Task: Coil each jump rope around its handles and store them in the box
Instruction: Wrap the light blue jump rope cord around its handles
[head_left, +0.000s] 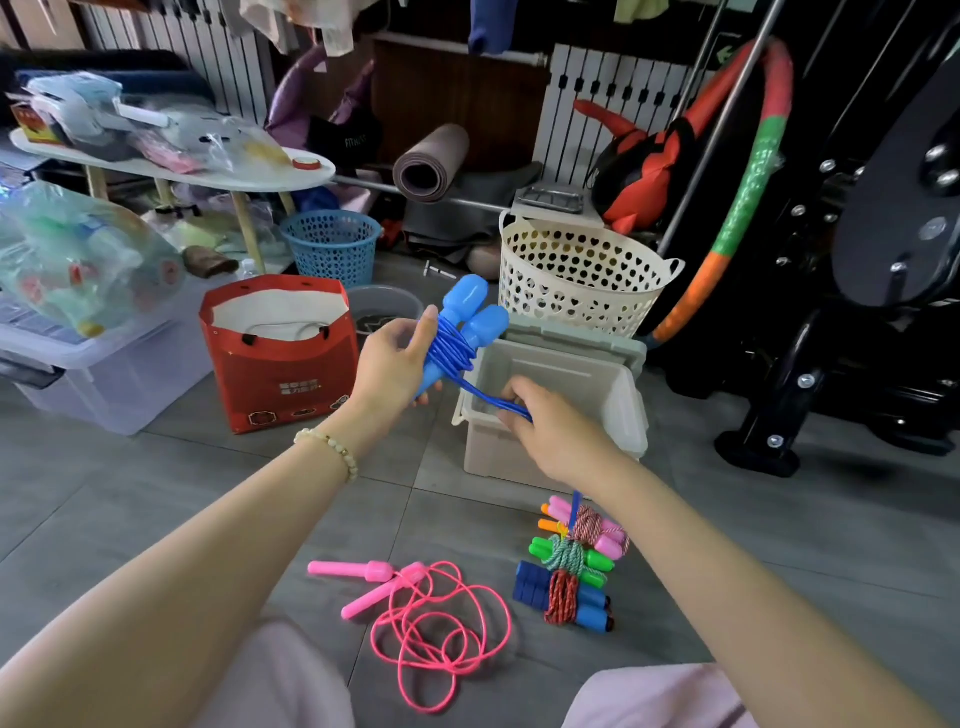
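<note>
Blue jump rope (470, 317), item in hand: its two handles were held side by side and upright in the left hand (395, 358), whose fingers curled round their lower ends, thumb laid against the cord wound about their middle. Blue cord (485, 396) ran taut from that winding down to the right hand (556, 431), which pinched it in curled fingers just over the near rim of the box (498, 457); a further short length showed below the right wrist. The box, pale plastic with its lid tipped back, stood open on the grey tiled floor (156, 493) directly beyond both hands. Pink jump rope (436, 623) lay uncoiled in loose loops on the floor between the forearms, both handles at its left. Three wound ropes lay in a row just right of it, in front of the box: pink-handled bundle (589, 526), green-handled bundle (571, 556), blue-handled bundle (563, 597) with red cord. Beaded bracelet (332, 448) sat on the left wrist. Red paper bag (280, 364) stood left of the box; cream basket (582, 275) with heart-shaped holes stood behind it
</note>
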